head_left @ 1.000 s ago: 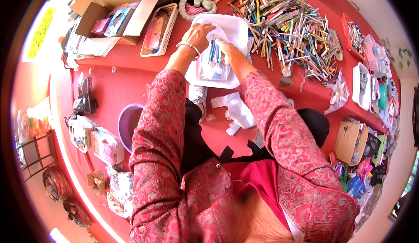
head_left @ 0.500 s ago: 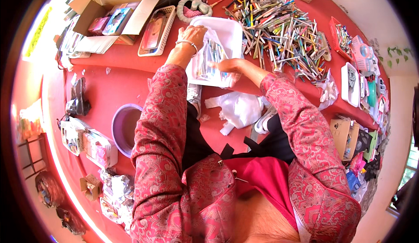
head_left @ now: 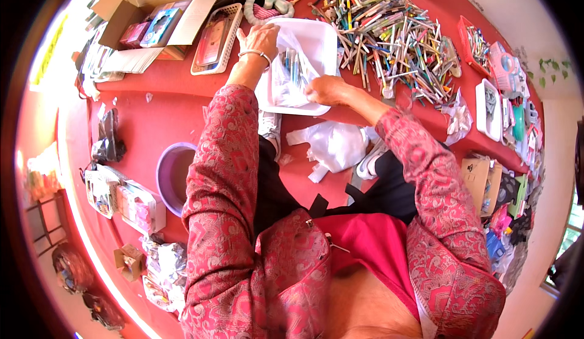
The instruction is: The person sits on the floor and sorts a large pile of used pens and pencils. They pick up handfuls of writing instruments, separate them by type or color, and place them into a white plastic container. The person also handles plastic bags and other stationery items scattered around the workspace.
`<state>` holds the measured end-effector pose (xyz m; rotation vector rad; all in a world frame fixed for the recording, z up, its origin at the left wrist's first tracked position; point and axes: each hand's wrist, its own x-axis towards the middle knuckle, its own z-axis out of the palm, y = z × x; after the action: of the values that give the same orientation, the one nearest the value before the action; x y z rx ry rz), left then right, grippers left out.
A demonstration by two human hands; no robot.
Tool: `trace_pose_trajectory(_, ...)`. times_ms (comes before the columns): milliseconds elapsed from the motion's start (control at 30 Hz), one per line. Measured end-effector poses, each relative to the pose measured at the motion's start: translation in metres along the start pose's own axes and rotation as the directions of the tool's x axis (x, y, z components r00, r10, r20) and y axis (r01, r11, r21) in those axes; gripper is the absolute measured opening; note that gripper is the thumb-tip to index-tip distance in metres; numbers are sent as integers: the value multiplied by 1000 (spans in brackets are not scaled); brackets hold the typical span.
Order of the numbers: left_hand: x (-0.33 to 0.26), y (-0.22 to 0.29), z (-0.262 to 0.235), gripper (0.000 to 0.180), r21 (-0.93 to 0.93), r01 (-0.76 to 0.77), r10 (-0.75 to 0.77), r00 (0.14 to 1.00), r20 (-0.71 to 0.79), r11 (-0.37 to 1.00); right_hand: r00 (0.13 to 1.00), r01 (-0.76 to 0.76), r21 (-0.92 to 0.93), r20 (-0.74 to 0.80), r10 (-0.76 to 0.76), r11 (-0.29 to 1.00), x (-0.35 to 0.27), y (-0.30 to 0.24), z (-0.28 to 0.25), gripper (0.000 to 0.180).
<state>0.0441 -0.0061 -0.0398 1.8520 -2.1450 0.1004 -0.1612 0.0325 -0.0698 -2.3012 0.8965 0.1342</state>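
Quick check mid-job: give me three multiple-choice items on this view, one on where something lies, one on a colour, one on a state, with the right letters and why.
1. Where does the big pile of pens lie?
A. right of the white tray
B. inside the purple bowl
C. in the cardboard box

2. What colour is the bowl by the left sleeve?
A. green
B. purple
C. yellow

3. What is the state of the clear bag in the tray?
A. sealed and lying alone
B. hanging from a hook
C. held by both hands, pens inside

Answers:
1 A, the pile spreads over the red surface right of the tray.
2 B, its rim and wall show purple.
3 C, the left hand and right hand both touch it.
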Motion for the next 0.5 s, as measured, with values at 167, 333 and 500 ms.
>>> trace_pose_trajectory(167,2,9,-5,39,-32,53,-45,975,219,998,995,1,-67,100,6,998,-11,-1,6,38)
trace_pose_trajectory(333,4,8,-9,43,-47,79,-68,978,200,996,991,114,-279,102,-89,953,-14,-4,13,26)
trace_pose_trajectory(500,16,2,0,44,-275,113,-112,994,19,955,986,-6,-49,-168,-2,999,-12,-19,-13,17)
